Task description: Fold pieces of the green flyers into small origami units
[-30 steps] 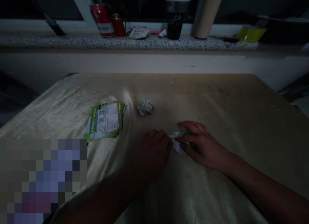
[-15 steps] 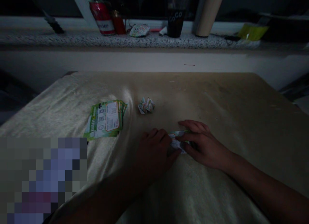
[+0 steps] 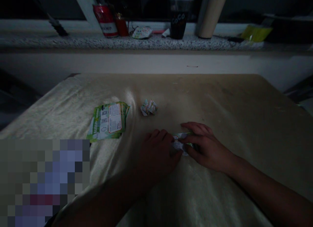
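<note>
A small folded printed paper lies on the cloth-covered table between my hands, white and green with fine print. My left hand is closed at its left end, fingers curled and the thumb along the near edge. On the right end, my right hand grips the paper between thumb and fingers, with one finger stretched out beyond its far edge. My fingers hide much of the paper. Beyond my hands sits a crumpled-looking folded paper piece. A stack of green and white printed leaflets lies to the left.
The table has a shiny beige cover with wrinkles. On the speckled sill behind it stand a red can, a red-orange container, a dark lidded cup, a tan cylinder and a yellow item. Lower left is pixelated.
The view has shifted slightly, so things on the table and sill appear a little to the right and lower. Both hands stay on the folded paper with hardly any movement.
</note>
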Motion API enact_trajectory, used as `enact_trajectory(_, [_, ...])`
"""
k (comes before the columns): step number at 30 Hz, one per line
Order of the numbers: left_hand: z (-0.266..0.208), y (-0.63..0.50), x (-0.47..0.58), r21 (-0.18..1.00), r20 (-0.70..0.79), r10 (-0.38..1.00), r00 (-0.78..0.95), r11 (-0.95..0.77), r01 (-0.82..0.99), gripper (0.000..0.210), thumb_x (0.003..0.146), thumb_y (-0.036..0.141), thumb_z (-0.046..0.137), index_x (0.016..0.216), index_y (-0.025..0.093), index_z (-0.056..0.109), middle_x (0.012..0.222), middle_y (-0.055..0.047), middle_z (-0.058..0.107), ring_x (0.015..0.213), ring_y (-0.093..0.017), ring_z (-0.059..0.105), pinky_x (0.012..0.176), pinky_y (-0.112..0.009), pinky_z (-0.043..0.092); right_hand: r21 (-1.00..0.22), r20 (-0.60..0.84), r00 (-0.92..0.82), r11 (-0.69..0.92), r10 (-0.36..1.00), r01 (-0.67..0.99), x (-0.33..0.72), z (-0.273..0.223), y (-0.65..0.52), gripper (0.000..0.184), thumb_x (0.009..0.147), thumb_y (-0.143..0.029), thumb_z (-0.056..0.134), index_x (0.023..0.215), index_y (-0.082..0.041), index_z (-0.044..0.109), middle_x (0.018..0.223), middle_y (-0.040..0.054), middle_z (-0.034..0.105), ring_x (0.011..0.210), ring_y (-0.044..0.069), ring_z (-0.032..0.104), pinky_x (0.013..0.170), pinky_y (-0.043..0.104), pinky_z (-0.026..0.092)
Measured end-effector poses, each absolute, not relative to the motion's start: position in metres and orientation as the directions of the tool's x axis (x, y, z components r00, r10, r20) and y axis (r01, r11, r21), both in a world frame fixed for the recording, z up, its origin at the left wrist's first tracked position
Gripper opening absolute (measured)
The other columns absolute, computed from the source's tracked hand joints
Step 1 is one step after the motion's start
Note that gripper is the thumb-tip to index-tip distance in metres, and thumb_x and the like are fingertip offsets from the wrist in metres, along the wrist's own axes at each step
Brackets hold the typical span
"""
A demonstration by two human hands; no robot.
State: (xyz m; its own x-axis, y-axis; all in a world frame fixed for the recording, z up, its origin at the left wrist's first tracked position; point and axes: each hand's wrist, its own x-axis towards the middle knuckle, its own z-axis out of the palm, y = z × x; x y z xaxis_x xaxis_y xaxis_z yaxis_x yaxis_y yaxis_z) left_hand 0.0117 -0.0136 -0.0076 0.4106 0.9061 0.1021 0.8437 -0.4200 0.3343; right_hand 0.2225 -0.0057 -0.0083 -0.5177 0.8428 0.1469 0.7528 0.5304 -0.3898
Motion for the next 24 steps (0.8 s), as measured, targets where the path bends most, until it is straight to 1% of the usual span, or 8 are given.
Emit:
enact_trajectory(4, [-0.007,-0.011,0.013,0.356,0.082,0.908,0.41,-0.411,0.839,0.028,0.084,0.042,0.068,0.099,0.019,0.063,0.104,-0.009,0.066,0.101,-0.03,0.059,0.09,-0.047,0.044,-0.389,0.134,-0.519,0.526,0.844,0.756,0.223,-0.009,-0.006,0.029,0.084,-0.025,0.065,0.111,-0.029,0.076,0.144,0.0098,0.054,0.135,0.033,0.046,0.11,0.057,0.035])
enact_trajectory(9, [-0.008,-0.009,0.011,0.379,0.086,0.914,0.396,-0.397,0.836,0.032,0.083,0.043,0.07,0.104,0.02,0.063,0.108,-0.009,0.061,0.105,-0.029,0.057,0.093,-0.046,0.043,-0.396,0.167,-0.517,0.538,0.839,0.744,0.223,-0.011,-0.007,0.028,0.084,-0.025,0.066,0.11,-0.029,0.076,0.143,0.0097,0.056,0.135,0.033,0.048,0.109,0.057,0.037])
enact_trajectory(14, [-0.006,-0.005,0.01,0.416,0.029,0.926,0.377,-0.354,0.838,0.026,0.081,0.038,0.071,0.099,0.021,0.063,0.107,-0.007,0.06,0.103,-0.028,0.057,0.09,-0.045,0.045,-0.395,0.18,-0.513,0.54,0.839,0.743,0.223,-0.011,-0.008,0.03,0.081,-0.028,0.07,0.109,-0.029,0.076,0.143,0.0091,0.056,0.134,0.033,0.048,0.109,0.056,0.037])
enact_trajectory(17, [-0.005,-0.002,0.012,0.427,0.032,0.929,0.37,-0.347,0.835,0.024,0.079,0.035,0.073,0.097,0.021,0.064,0.105,-0.007,0.06,0.102,-0.029,0.057,0.089,-0.046,0.044,-0.393,0.181,-0.515,0.542,0.838,0.743,0.222,-0.01,-0.008,0.032,0.078,-0.032,0.073,0.111,-0.029,0.075,0.143,0.0093,0.055,0.134,0.033,0.048,0.11,0.055,0.037])
enact_trajectory(24, [-0.007,-0.001,0.014,0.452,0.026,0.941,0.338,-0.313,0.835,0.021,0.078,0.029,0.071,0.094,0.019,0.064,0.103,-0.008,0.061,0.102,-0.029,0.058,0.089,-0.045,0.045,-0.409,0.176,-0.504,0.529,0.845,0.743,0.222,-0.011,-0.007,0.029,0.081,-0.036,0.074,0.109,-0.03,0.076,0.143,0.0084,0.056,0.134,0.032,0.048,0.11,0.054,0.036])
